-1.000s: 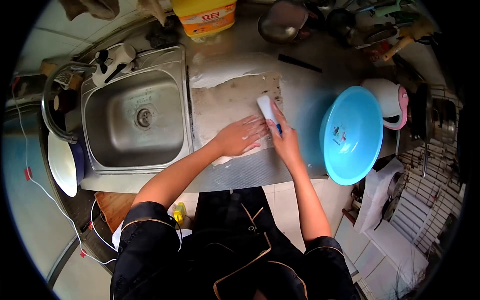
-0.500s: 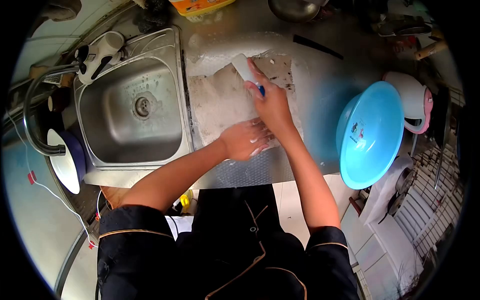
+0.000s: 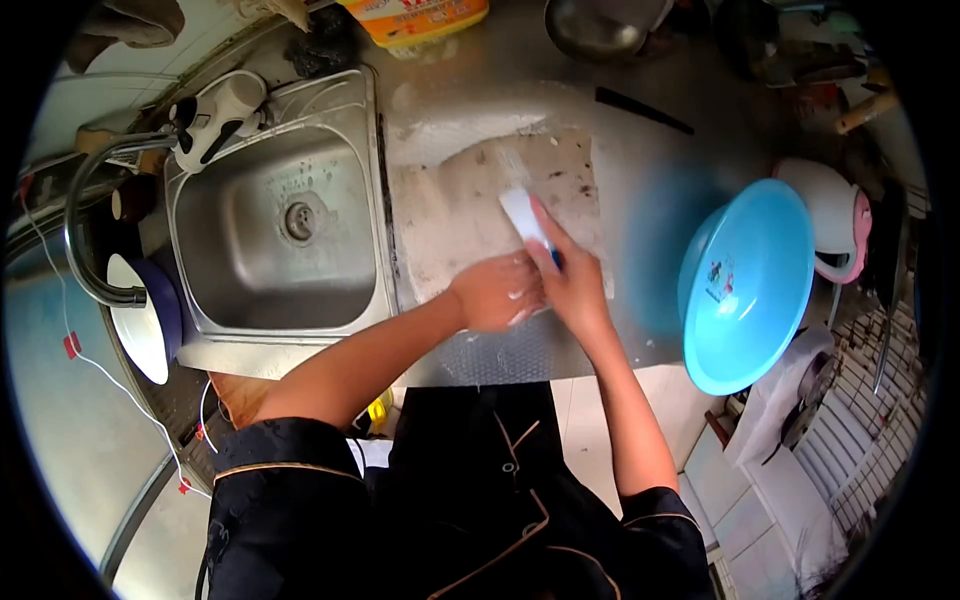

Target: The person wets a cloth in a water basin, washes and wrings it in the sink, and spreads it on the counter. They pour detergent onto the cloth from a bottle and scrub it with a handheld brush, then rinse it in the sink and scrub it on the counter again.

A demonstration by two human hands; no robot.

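My right hand is closed around a white scrubbing brush with a blue part showing near the fingers. The brush lies against a flat, pale, dirty cloth on the metal counter. A whitish streak runs from the brush's far end, and dark specks mark the cloth's upper right. My left hand is pressed flat on the cloth's near edge, just left of my right hand, with white suds on its fingers. My right hand partly covers its fingertips.
A steel sink with a curved tap lies to the left. On the right, a light-blue basin leans by a white and pink kettle. An orange-yellow container, a metal bowl and a black strip are at the back.
My right hand has pulled the brush toward me across the cloth, nearer to my left hand. My left hand stays on the near edge. The whole view has shifted slightly.
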